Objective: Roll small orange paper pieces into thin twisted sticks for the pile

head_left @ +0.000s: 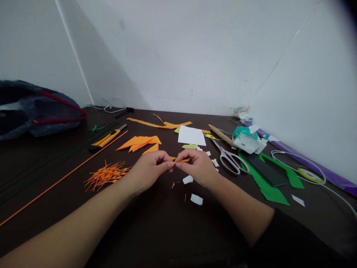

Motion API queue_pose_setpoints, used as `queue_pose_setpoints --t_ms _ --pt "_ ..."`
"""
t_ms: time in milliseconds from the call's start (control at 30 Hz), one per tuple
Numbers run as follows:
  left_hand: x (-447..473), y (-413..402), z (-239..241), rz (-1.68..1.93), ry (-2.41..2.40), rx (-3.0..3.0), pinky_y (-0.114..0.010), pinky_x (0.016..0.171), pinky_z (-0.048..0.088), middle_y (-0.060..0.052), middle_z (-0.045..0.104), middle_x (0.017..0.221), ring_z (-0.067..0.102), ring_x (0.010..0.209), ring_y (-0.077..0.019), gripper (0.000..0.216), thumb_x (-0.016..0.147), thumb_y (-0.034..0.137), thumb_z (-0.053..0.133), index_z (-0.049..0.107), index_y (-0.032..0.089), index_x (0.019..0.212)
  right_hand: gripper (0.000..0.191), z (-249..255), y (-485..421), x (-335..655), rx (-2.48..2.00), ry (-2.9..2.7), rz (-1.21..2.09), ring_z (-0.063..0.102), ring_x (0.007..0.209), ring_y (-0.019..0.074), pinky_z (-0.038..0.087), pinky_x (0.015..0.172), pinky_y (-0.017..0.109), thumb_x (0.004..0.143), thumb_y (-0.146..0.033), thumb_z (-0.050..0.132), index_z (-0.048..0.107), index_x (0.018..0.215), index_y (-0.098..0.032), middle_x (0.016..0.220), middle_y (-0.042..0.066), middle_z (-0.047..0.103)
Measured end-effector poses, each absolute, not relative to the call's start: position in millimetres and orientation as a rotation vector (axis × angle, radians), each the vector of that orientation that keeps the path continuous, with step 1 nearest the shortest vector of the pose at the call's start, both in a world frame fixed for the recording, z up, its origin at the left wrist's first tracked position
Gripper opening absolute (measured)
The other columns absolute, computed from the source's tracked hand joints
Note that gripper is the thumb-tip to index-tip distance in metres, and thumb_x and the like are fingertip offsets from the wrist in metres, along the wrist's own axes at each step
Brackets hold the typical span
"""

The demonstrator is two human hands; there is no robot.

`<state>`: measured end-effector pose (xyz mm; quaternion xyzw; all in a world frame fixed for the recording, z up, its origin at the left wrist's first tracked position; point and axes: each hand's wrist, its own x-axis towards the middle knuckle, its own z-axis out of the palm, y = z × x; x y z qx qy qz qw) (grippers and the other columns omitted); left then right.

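My left hand (150, 169) and my right hand (196, 167) meet above the middle of the dark table (156, 223). Both pinch a small orange paper strip (182, 160) between thumb and fingers, one hand at each end. A pile of thin rolled orange pieces (106, 174) lies just left of my left hand. Folded orange paper triangles (141, 143) rest beyond it. Small white paper scraps (196, 199) lie under and near my right hand.
Scissors (230, 160), a white sheet (192, 136), green paper (269, 190), a black slab (266, 171) and a tape dispenser (247, 139) sit to the right. A yellow utility knife (107, 138), a long orange stick (61, 178) and a dark bag (33, 108) lie left. White cable (306, 163) runs along the right wall.
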<state>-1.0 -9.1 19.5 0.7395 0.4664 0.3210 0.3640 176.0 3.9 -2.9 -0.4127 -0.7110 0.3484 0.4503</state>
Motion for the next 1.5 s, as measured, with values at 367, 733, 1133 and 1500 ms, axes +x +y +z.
queue_pose_setpoints --t_ms 367,733,1133,1500 --pt "-2 -9 21 0.855 1.259 1.991 -0.025 0.058 0.035 0.002 0.058 0.066 0.049 0.063 -0.0131 0.017 0.077 0.032 0.052 0.058 0.019 0.069 0.017 1 6 182 -0.640 -2.021 0.302 0.058 0.086 0.0166 0.047 0.079 0.034 0.073 -0.021 0.060 0.064 0.090 -0.025 0.088 0.004 0.064" --pt "0 -11 20 0.817 0.961 1.522 -0.033 0.075 0.043 -0.005 0.067 0.074 0.059 0.073 -0.0170 0.029 0.083 0.038 0.046 0.064 0.015 0.078 0.014 2 4 183 -0.589 -2.090 0.045 0.058 0.075 0.0137 0.049 0.069 0.029 0.081 -0.018 0.052 0.065 0.083 -0.022 0.077 0.003 0.064" --pt "-2 -8 20 0.787 1.062 1.689 -0.029 0.068 0.040 0.000 0.060 0.066 0.052 0.066 -0.0137 0.023 0.079 0.035 0.051 0.058 0.017 0.067 0.014 1 3 182 -0.726 -2.073 0.255 0.059 0.080 0.0150 0.048 0.074 0.031 0.079 -0.022 0.054 0.067 0.080 -0.029 0.079 0.000 0.065" --pt "-5 -8 17 0.976 1.306 2.722 -0.042 0.101 0.019 -0.001 0.064 0.076 0.053 0.077 -0.0169 0.019 0.081 0.029 0.047 0.064 0.023 0.074 0.008 -12 6 171 -0.900 -1.531 1.119 0.058 0.064 0.0133 0.048 0.064 0.031 0.069 -0.026 0.064 0.063 0.076 -0.021 0.067 0.000 0.062"
